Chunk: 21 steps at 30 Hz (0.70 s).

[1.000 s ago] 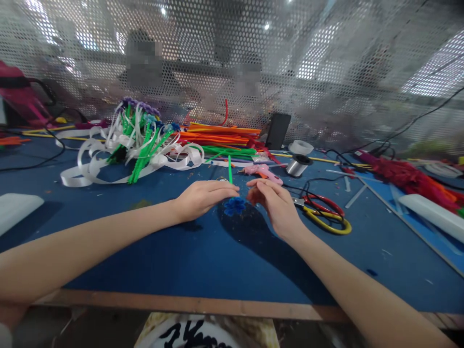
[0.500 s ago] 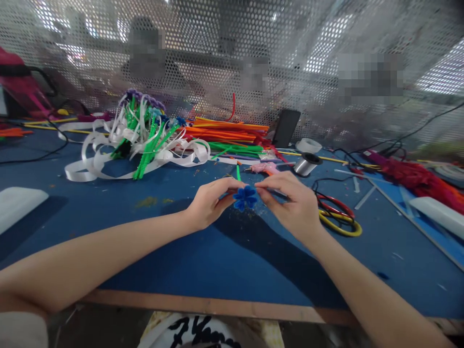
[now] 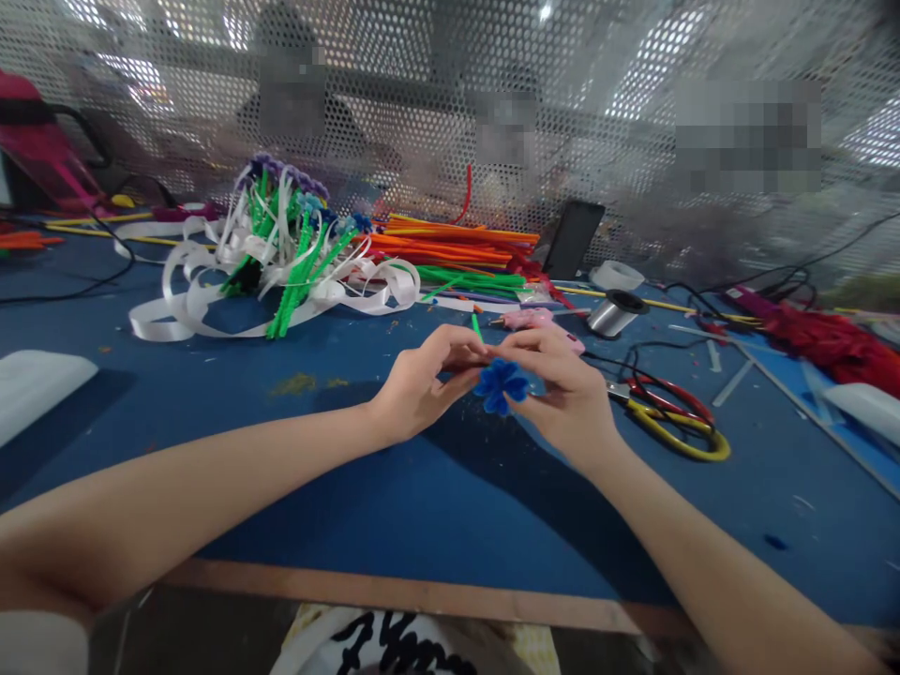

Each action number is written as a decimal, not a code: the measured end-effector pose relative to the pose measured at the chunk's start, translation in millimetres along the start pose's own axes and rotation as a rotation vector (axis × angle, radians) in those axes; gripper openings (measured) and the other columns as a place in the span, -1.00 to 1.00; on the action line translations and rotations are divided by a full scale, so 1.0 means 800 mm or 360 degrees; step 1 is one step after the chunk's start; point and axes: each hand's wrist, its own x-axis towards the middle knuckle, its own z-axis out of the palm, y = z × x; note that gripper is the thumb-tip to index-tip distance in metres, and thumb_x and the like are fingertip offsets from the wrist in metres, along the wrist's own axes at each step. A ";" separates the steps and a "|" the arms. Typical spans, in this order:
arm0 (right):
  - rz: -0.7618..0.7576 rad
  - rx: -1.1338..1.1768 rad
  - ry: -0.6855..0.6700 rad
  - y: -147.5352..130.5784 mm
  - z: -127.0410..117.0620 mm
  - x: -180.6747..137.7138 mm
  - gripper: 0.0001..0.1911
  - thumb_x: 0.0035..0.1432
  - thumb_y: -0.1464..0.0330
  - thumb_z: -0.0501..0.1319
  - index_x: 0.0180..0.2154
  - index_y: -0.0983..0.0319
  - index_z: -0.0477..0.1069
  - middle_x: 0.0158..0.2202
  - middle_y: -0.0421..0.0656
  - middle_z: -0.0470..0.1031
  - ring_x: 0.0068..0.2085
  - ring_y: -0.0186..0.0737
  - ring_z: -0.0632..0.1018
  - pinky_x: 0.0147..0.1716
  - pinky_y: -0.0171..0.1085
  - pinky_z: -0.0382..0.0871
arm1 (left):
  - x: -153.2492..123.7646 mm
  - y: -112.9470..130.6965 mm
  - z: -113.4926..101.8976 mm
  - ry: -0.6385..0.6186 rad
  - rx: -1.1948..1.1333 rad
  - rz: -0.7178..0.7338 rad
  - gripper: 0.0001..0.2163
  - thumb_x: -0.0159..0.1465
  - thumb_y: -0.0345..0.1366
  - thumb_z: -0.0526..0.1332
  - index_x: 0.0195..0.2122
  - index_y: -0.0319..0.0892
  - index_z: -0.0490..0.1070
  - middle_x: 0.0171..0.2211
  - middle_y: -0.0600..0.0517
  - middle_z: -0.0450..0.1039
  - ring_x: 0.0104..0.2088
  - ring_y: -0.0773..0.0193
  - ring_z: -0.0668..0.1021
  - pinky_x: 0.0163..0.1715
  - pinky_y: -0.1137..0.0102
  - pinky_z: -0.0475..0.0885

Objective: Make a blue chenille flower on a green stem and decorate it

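Observation:
Above the blue table point(image 3: 337, 506), a blue fuzzy pipe-cleaner flower point(image 3: 502, 384) faces me between my two hands. My left hand point(image 3: 436, 380) is closed at the flower's left side, its thumb and fingers pinching around the stem just behind the petals. A bit of green stem point(image 3: 476, 326) pokes out beyond the fingers. From the right, my right hand point(image 3: 566, 384) grips the petals, thumb in front and fingers behind. Past the hands lies a pink glue gun point(image 3: 531, 321), partly covered by the right fingers.
Scissors point(image 3: 675, 412) with red and yellow handles lie right of my right hand. Behind are a wire spool point(image 3: 615, 314), tape roll point(image 3: 617, 275), phone point(image 3: 575, 239) and orange pipe cleaners point(image 3: 450, 244). Green-stemmed flowers point(image 3: 295, 262) with white ribbon point(image 3: 165, 323) lie at back left. People show behind a perforated screen point(image 3: 422, 84).
My right thumb and fingers have closed onto the flower's petals, where before they were beside it. The flower has turned slightly, and the whole view has shifted a little.

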 end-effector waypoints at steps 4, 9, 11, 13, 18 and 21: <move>0.0020 0.0142 0.0042 0.003 0.005 -0.004 -0.72 0.18 0.43 0.35 -0.15 -0.10 0.64 -0.13 -0.16 0.51 -0.07 -0.11 0.50 -0.08 -0.06 0.37 | -0.001 0.000 0.001 -0.0034 -0.0017 -0.0005 -0.79 0.35 -0.41 0.23 -0.05 -0.13 0.25 -0.20 0.00 0.62 -0.14 0.32 0.68 -0.14 0.46 0.57; 0.0065 0.0114 0.0164 -0.001 0.007 -0.008 -0.69 0.20 0.47 0.31 -0.16 -0.09 0.63 -0.06 -0.16 0.46 -0.08 -0.11 0.49 -0.11 -0.04 0.37 | -0.001 0.004 -0.002 -0.0069 0.0154 0.0230 -0.65 0.26 -0.46 0.28 0.04 -0.13 0.27 0.00 -0.10 0.48 -0.22 0.37 0.60 -0.36 0.54 0.52; 0.0075 0.0119 0.0200 -0.001 0.007 -0.010 -0.68 0.21 0.48 0.30 -0.15 -0.09 0.62 -0.06 -0.16 0.44 -0.06 -0.10 0.48 -0.11 -0.03 0.37 | 0.000 0.005 -0.004 -0.0043 0.0240 0.0342 -0.62 0.22 -0.41 0.34 0.03 -0.14 0.31 0.04 -0.11 0.39 -0.36 0.47 0.50 -0.55 0.61 0.40; 0.0077 0.0102 0.0195 -0.001 0.006 -0.011 -0.68 0.20 0.49 0.30 -0.16 -0.09 0.61 -0.07 -0.16 0.44 -0.06 -0.09 0.48 -0.12 -0.03 0.37 | 0.001 0.005 -0.006 -0.0029 0.0286 0.0420 -0.62 0.21 -0.34 0.39 0.02 -0.16 0.34 0.00 -0.08 0.36 -0.44 0.54 0.41 -0.60 0.63 0.34; 0.0071 0.0048 0.0144 -0.002 0.007 -0.012 -0.67 0.21 0.50 0.27 -0.15 -0.09 0.60 -0.08 -0.17 0.45 -0.08 -0.09 0.48 -0.13 -0.03 0.39 | 0.002 0.005 -0.008 -0.0021 0.0384 0.0553 -0.68 0.26 -0.26 0.39 -0.01 -0.14 0.39 -0.07 -0.05 0.36 -0.40 0.49 0.44 -0.57 0.64 0.38; 0.0049 -0.0006 0.0125 -0.003 0.007 -0.012 -0.68 0.23 0.48 0.26 -0.14 -0.10 0.59 -0.08 -0.16 0.45 -0.09 -0.09 0.47 -0.15 -0.04 0.39 | 0.001 0.006 -0.008 -0.0035 0.0421 0.0597 -0.72 0.29 -0.28 0.36 0.00 -0.14 0.40 -0.08 -0.05 0.38 -0.39 0.48 0.44 -0.54 0.62 0.41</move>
